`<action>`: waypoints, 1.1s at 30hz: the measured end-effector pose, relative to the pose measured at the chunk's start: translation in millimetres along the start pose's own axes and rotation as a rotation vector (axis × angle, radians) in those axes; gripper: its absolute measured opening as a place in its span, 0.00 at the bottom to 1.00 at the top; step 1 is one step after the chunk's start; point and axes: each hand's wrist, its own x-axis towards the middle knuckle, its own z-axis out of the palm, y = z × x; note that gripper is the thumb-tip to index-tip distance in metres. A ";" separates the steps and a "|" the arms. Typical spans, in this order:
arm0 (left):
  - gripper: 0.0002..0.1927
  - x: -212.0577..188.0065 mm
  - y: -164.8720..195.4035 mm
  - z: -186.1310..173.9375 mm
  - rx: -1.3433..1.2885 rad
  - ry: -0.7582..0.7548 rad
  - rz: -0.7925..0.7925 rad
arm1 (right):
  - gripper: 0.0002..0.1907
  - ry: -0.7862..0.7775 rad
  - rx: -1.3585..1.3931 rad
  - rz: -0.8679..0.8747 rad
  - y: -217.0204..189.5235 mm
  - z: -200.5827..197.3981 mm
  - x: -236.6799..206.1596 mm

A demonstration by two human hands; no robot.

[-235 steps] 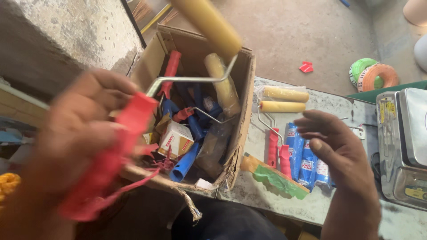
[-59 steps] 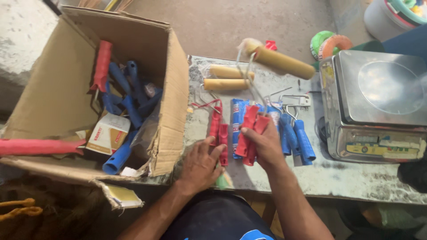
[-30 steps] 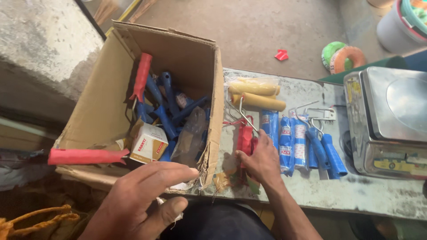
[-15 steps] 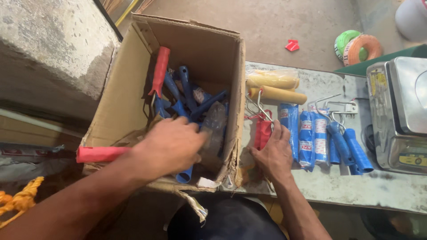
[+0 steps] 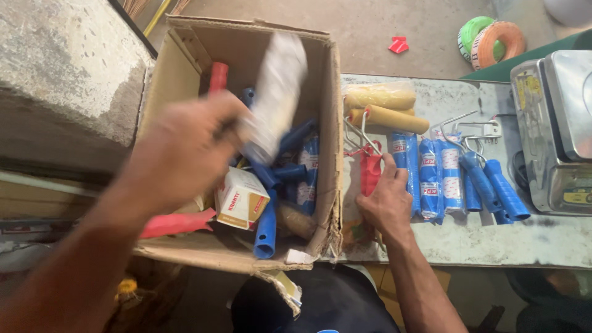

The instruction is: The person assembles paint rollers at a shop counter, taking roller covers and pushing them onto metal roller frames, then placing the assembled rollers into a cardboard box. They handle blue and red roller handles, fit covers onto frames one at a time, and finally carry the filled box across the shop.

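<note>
My left hand (image 5: 185,151) is raised over an open cardboard box (image 5: 185,80) and grips a paint roller with a white wrapped sleeve (image 5: 274,95), blurred from motion. Inside the box lie blue-handled rollers (image 5: 266,225), a red handle (image 5: 217,77) and a small white carton (image 5: 242,197). My right hand (image 5: 387,200) rests on the table beside the box, its fingers on red roller handles (image 5: 370,172). To its right lies a row of blue-handled rollers (image 5: 453,179). Two yellow roller sleeves (image 5: 388,108) lie behind them.
A metal weighing scale (image 5: 555,129) stands at the table's right end. Green and orange coils (image 5: 490,40) and a red scrap (image 5: 398,44) lie on the floor beyond. A concrete wall (image 5: 61,68) rises on the left. A red handle (image 5: 176,223) sticks out over the box's near edge.
My left hand went down into the box and has come up holding a white-sleeved roller. My right hand has stayed on the red handles on the table.
</note>
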 end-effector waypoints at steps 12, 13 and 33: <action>0.11 -33.1 -28.2 2.3 -0.007 0.242 0.203 | 0.50 0.013 0.016 -0.078 29.6 9.0 -2.2; 0.10 -35.0 -27.3 3.6 -0.055 0.242 0.204 | 0.46 0.044 0.034 -0.109 35.5 9.3 0.3; 0.16 50.8 130.8 92.8 -0.088 0.120 0.437 | 0.04 0.038 1.561 -0.227 150.5 -78.4 -26.8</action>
